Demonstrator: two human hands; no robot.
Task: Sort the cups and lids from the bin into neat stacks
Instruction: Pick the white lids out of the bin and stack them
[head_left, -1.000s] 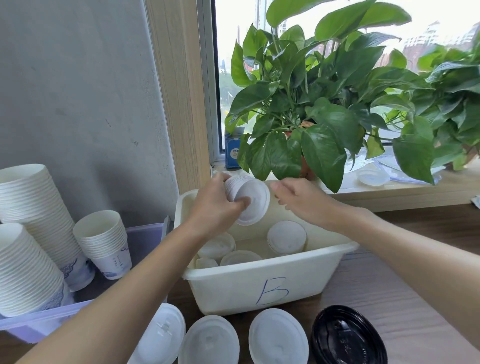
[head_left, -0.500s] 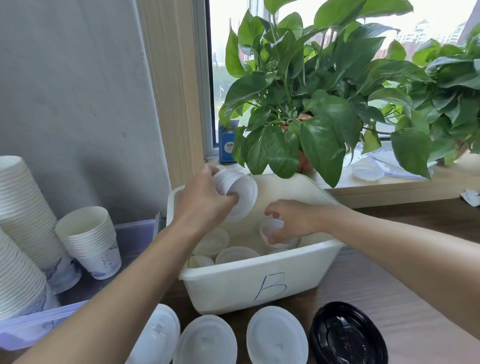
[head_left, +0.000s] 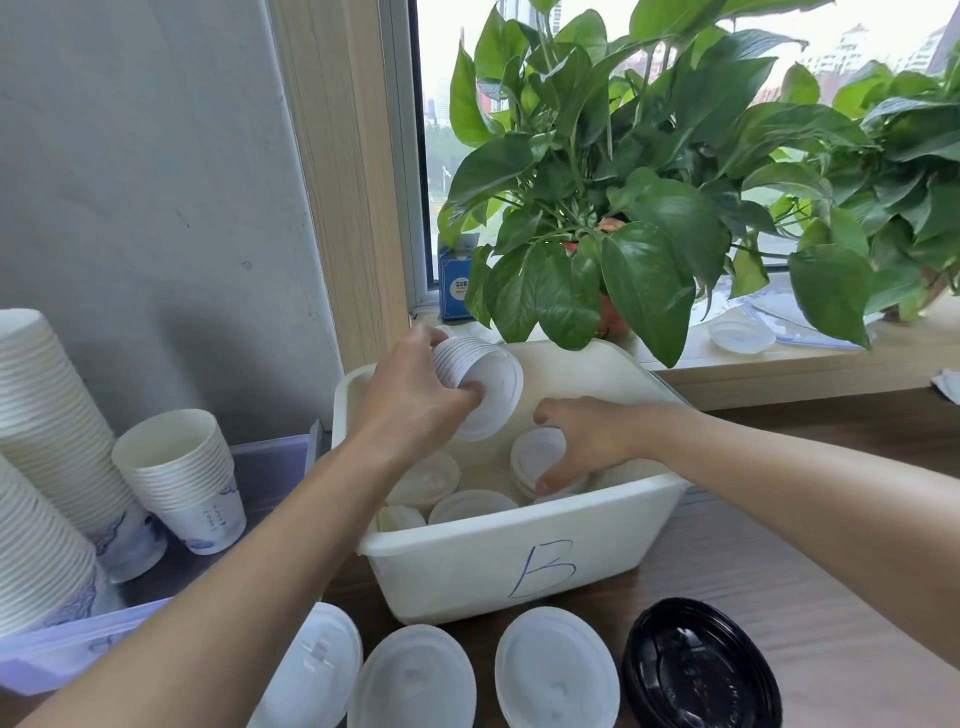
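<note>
Over the white bin marked B (head_left: 441, 566), the left hand (head_left: 410, 400) grips a sideways stack of lids (head_left: 485, 382) while the right hand (head_left: 589, 441) has dropped inside, fingers curled round another lid (head_left: 537, 451), probably the stack's next

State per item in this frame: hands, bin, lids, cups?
White plastic bin marked B: upright on table, loose white lids inside.
Left hand: grips tilted stack of small white lids above the bin.
Right hand: inside the bin, curled round a second small lid stack.
Three large white lids: lying side by side before the bin.
Black plastic lid: flat, right end of that row.
White paper cup stacks: nested, in tray at left.
</note>
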